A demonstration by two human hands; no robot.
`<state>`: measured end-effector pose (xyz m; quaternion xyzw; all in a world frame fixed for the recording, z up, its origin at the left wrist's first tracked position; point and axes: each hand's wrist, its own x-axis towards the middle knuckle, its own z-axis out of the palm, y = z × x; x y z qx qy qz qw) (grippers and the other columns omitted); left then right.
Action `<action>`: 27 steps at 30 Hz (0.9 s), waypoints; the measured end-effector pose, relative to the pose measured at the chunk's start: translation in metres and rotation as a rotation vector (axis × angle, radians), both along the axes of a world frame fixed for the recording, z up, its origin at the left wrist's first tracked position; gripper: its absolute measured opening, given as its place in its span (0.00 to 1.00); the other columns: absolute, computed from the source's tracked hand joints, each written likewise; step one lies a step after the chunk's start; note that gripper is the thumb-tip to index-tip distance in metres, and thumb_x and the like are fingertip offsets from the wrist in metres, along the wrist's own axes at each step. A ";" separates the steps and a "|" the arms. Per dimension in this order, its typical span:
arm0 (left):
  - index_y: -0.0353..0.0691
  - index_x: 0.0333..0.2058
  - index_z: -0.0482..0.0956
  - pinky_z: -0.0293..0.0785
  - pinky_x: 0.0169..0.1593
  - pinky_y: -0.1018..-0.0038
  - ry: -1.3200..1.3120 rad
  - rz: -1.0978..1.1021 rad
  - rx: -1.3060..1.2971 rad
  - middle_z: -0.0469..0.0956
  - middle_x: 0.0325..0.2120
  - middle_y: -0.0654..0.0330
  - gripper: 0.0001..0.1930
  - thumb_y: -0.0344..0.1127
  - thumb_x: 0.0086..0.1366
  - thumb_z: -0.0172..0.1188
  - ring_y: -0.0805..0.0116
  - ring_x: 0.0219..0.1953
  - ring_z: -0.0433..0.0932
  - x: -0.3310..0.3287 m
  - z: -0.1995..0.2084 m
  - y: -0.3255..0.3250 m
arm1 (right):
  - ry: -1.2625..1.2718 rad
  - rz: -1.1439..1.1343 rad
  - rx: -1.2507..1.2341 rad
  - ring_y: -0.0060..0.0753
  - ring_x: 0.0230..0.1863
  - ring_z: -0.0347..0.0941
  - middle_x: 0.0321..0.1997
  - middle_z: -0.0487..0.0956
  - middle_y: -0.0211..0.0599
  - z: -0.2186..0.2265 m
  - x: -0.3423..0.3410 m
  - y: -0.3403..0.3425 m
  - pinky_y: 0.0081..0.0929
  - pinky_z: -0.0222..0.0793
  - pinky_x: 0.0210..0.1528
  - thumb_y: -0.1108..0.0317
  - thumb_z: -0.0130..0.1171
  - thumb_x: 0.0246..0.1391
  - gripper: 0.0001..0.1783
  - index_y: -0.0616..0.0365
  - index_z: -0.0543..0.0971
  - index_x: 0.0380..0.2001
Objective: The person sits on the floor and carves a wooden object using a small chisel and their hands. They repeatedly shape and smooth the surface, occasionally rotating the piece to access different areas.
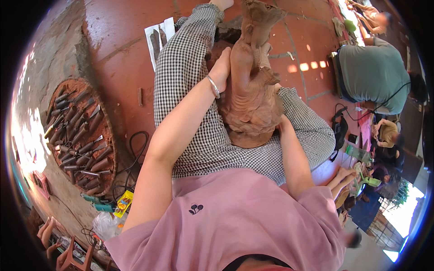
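Note:
A large brown wood carving point(251, 99) stands tilted between my legs, its wide, rippled base near my lap. Its narrower top reaches up and away from me. My left hand point(221, 67), with a silver bangle at the wrist, presses along the carving's left side and holds it; the fingertips are partly hidden. Low on the right side, my right hand point(283, 123) touches the carving near its base. The fingers of that hand go out of sight behind the wood.
At left, a round tray point(114, 149) holds several wood-handled carving tools and reddish sawdust. White paper point(161, 40) with dark strips lies past my left leg. A black cable point(135, 151) and yellow packet point(123, 203) lie near my left elbow. Another person point(373, 74) sits at right.

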<state>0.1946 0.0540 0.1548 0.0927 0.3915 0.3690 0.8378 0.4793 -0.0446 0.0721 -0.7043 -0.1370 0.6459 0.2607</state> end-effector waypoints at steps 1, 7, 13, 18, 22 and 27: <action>0.45 0.63 0.69 0.65 0.64 0.69 0.028 -0.001 0.013 0.73 0.59 0.61 0.32 0.61 0.74 0.38 0.66 0.60 0.71 0.000 0.001 -0.001 | -0.002 0.013 -0.010 0.46 0.66 0.67 0.68 0.68 0.49 -0.001 -0.001 0.005 0.41 0.69 0.63 0.51 0.45 0.70 0.31 0.59 0.63 0.68; 0.42 0.69 0.61 0.56 0.70 0.69 0.082 -0.084 0.219 0.64 0.67 0.56 0.38 0.64 0.74 0.27 0.63 0.68 0.62 0.004 0.013 0.000 | 0.000 0.041 -0.043 0.46 0.67 0.67 0.69 0.67 0.48 -0.002 -0.002 0.022 0.41 0.69 0.64 0.50 0.45 0.70 0.32 0.59 0.62 0.68; 0.45 0.71 0.56 0.54 0.71 0.65 -0.125 -0.103 0.220 0.57 0.71 0.58 0.43 0.72 0.70 0.33 0.61 0.70 0.58 0.019 -0.054 0.030 | 0.012 0.045 -0.052 0.47 0.67 0.66 0.69 0.67 0.48 0.001 -0.006 0.027 0.41 0.68 0.64 0.50 0.44 0.70 0.32 0.59 0.62 0.68; 0.46 0.71 0.57 0.56 0.70 0.63 -0.117 -0.083 0.201 0.59 0.70 0.59 0.46 0.75 0.67 0.36 0.60 0.69 0.61 0.016 -0.069 0.042 | 0.095 -0.094 -0.016 0.47 0.67 0.66 0.69 0.67 0.48 0.019 -0.013 -0.006 0.42 0.68 0.65 0.50 0.44 0.70 0.32 0.59 0.62 0.68; 0.46 0.68 0.61 0.60 0.68 0.63 -0.125 0.036 0.152 0.64 0.67 0.59 0.43 0.74 0.67 0.39 0.60 0.66 0.65 0.010 -0.079 0.043 | 0.213 -0.262 0.027 0.47 0.67 0.65 0.69 0.66 0.49 0.063 -0.036 -0.034 0.44 0.67 0.66 0.50 0.43 0.71 0.31 0.60 0.62 0.67; 0.45 0.64 0.67 0.66 0.65 0.63 -0.187 0.112 0.058 0.71 0.62 0.59 0.41 0.72 0.66 0.45 0.61 0.60 0.71 0.016 -0.084 0.051 | 0.193 -0.403 0.128 0.48 0.67 0.65 0.68 0.66 0.49 0.073 -0.054 -0.047 0.46 0.66 0.67 0.50 0.42 0.70 0.31 0.61 0.61 0.67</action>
